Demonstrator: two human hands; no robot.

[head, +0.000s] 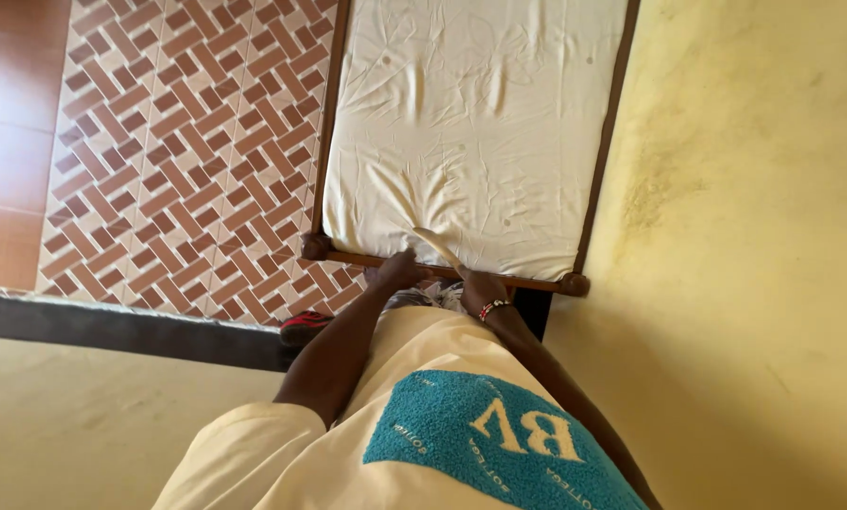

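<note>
A cream bed sheet (471,123) covers a mattress in a dark wooden bed frame (593,179). Both my arms reach over my cream shirt with its blue towelling patch (499,444) to the near end of the bed. My left hand (395,271) is closed on the sheet's edge at the frame's near rail. My right hand (477,285), with a beaded bracelet on the wrist, grips a raised fold of the sheet (438,244) that stands up between the two hands. The fingertips of both hands are hidden under the cloth.
A floor of brown and cream brick-pattern tiles (187,151) lies left of the bed, with plain wood-brown flooring (8,132) beyond it. A yellow wall (754,236) runs along the bed's right side. A red shoe (303,324) shows by my left arm.
</note>
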